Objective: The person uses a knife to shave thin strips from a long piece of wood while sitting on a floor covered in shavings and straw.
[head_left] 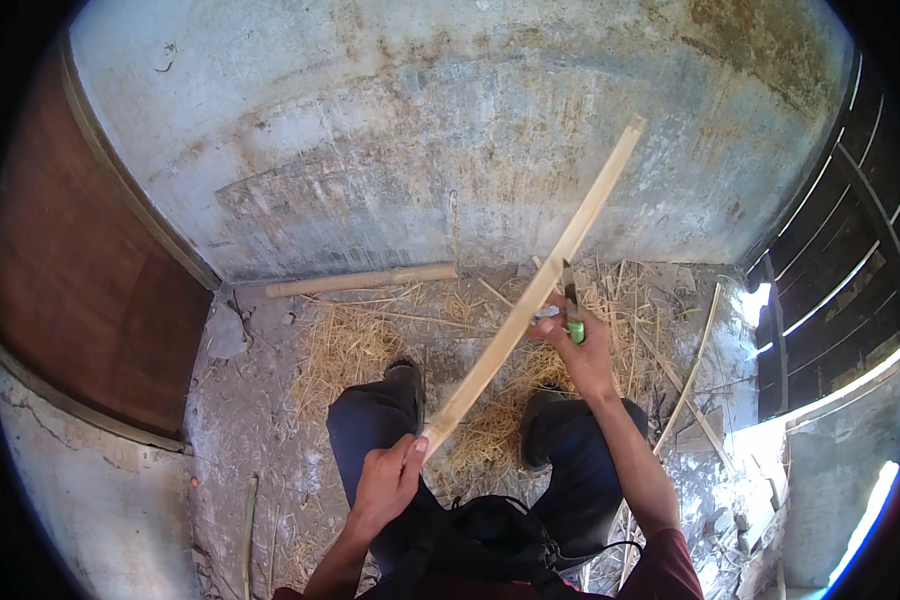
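A long, pale split bamboo strip point(500, 345) slants across the middle, its far end raised up to the right in front of the wall. My left hand point(388, 485) is closed round its near end, the thumb lying along the top. In my right hand point(582, 350) is a knife point(571, 300) with a dark blade and a green handle. The blade points away from me and lies close against the strip's right side; whether it cuts in cannot be made out. Some right fingers reach behind the strip and are partly hidden by it.
Pale shavings point(345, 350) lie heaped between and around my feet. A bamboo pole point(360, 281) rests along the stained wall point(450, 150). Several thin strips point(690, 370) are scattered at the right, near a dark slatted panel point(840, 260). A brown door point(90, 250) stands at the left.
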Demonstrator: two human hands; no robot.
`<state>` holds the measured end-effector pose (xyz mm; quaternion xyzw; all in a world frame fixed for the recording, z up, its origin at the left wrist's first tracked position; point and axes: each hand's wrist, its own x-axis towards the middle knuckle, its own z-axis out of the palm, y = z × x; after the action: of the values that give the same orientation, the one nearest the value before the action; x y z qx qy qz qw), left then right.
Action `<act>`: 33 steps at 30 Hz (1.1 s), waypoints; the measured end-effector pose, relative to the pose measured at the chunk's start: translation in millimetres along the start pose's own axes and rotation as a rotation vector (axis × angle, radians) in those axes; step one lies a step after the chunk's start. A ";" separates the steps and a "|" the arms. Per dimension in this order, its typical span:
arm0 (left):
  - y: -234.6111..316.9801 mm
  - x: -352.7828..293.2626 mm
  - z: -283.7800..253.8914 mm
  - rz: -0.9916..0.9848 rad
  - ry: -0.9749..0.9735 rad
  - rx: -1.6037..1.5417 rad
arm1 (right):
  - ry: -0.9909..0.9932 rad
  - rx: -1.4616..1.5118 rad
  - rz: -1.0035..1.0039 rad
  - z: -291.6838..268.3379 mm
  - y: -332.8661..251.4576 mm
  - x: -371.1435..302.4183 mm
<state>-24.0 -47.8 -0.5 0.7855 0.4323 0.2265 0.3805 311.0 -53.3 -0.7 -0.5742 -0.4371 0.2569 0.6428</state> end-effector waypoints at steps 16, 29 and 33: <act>11.1 28.4 2.5 0.056 -0.208 0.025 | -0.037 0.314 0.197 -13.2 7.2 0.6; 34.3 41.7 -0.8 0.011 -0.330 -0.076 | -0.050 0.258 0.184 -12.2 7.1 0.5; 17.6 46.3 1.4 0.065 -0.337 -0.221 | -0.064 0.207 0.218 -8.4 4.1 0.7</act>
<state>10.1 -14.9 13.9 0.7791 0.3096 0.1501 0.5240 319.2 -56.2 -4.0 -0.5405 -0.3637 0.3872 0.6525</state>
